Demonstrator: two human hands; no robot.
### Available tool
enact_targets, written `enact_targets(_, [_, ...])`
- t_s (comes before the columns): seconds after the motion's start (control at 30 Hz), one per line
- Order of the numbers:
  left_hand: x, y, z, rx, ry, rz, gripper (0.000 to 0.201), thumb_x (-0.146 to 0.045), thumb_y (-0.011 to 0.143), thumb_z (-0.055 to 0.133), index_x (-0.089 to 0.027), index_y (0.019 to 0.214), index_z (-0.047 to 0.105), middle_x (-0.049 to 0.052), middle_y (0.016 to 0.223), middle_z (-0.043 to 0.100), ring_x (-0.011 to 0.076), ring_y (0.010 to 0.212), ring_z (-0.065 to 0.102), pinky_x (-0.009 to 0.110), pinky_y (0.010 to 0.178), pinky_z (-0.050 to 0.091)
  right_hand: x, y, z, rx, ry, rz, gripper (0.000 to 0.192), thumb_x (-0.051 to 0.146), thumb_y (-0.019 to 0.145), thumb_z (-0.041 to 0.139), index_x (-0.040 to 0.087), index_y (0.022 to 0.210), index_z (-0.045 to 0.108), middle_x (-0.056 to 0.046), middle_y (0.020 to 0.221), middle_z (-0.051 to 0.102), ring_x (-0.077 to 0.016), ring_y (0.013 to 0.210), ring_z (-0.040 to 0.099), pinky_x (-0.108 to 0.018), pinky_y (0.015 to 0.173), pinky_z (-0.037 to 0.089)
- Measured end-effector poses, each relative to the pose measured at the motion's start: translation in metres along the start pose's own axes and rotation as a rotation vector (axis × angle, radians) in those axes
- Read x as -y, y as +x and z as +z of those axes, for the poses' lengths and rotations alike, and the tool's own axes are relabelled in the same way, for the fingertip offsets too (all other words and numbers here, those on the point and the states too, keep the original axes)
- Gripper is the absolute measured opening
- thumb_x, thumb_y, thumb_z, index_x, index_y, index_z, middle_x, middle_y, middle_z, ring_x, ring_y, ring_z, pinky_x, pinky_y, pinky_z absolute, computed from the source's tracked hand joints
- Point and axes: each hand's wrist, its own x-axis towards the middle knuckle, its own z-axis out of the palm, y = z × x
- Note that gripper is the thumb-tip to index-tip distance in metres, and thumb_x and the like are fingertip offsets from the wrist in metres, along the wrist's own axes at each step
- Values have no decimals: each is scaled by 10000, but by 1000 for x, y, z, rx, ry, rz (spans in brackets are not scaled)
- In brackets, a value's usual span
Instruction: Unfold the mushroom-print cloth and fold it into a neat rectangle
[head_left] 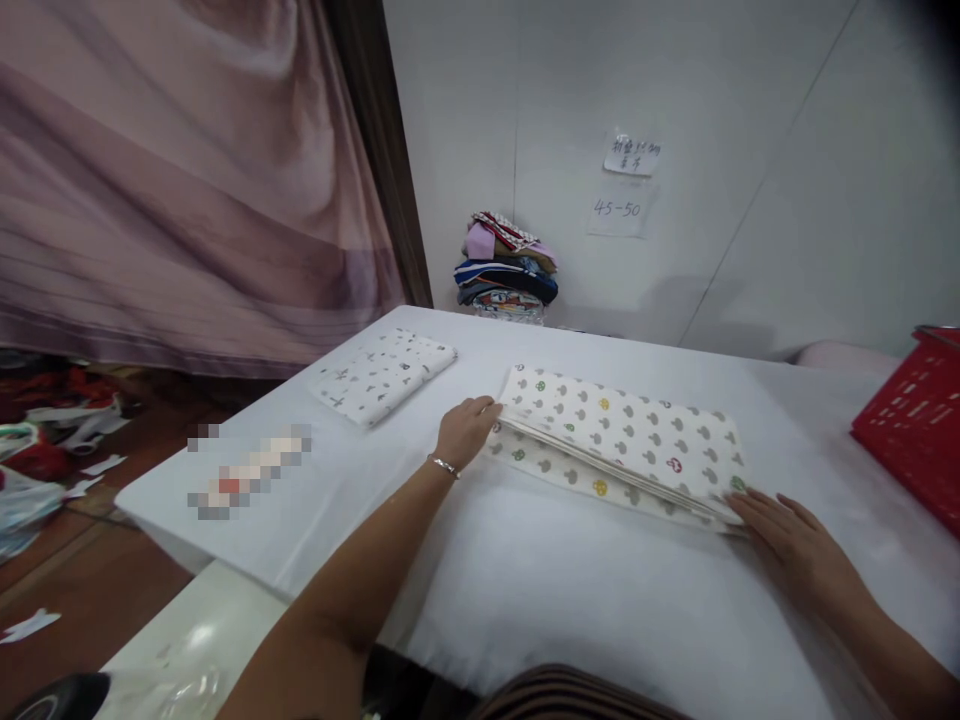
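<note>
A white cloth (630,432) printed with grey, yellow, green and red mushrooms lies on the table in several folded layers. My left hand (466,428), with a bracelet at the wrist, grips the near left corner of the upper layers, fingers bent over the edge. At the opposite end, my right hand (784,535) rests with extended fingers on the cloth's near right corner. Its thumb is hard to make out. One layer sticks out toward me beneath the folded edge.
A folded white patterned cloth (388,375) lies at the table's far left. On the right stands a red plastic basket (915,430). Folded clothes (510,265) are stacked behind the white-covered table (570,590). A pink curtain (187,180) hangs at left; a blurred patch covers something on the table.
</note>
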Motion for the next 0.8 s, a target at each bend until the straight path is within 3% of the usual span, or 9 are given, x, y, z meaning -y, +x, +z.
enact_targets(0.17, [1,-10,13,235,-107,-22,260,-238,892,410,-309,1078,577,0,1163,559,145,927,536,231,676,413,7,-8,5,96,-2,36,426,338,880,344,257,1257,526,-35,1268,544,-232,1172,493,-426,998,356])
enact_targets(0.37, [-6,-29,15,238,-280,-231,328,-176,849,433,-338,1083,597,-33,1179,540,134,975,539,230,775,425,1,-19,13,187,25,86,487,314,848,368,259,1323,458,-36,1341,463,-261,1232,423,-475,1019,335])
enact_targets(0.5, [-13,-31,12,209,-393,-329,382,-122,797,441,-304,1084,616,-20,1120,574,131,982,545,231,829,425,-10,-9,9,223,138,111,500,299,800,412,297,1294,490,-28,1304,502,-290,1213,440,-507,970,388])
enact_targets(0.63, [-18,-33,9,233,-444,-394,390,-127,791,440,-293,1096,618,-10,1120,575,133,989,541,223,835,425,7,44,-7,176,293,275,433,419,816,454,288,1212,570,-44,1262,546,-286,1159,500,-422,906,470])
enact_targets(0.73, [-19,-34,6,257,-449,-389,404,-123,790,440,-306,1110,605,-9,1127,565,135,1017,524,222,852,415,42,111,-11,254,416,387,382,436,848,407,289,1128,622,-26,1188,604,-241,1059,579,-333,802,524])
enact_targets(0.8, [-18,-34,7,273,-435,-369,416,-116,786,438,-315,1117,593,-6,1121,559,136,1019,516,229,859,409,67,162,-6,279,484,345,376,391,849,392,254,1088,647,-32,1168,616,-225,1065,574,-324,874,485])
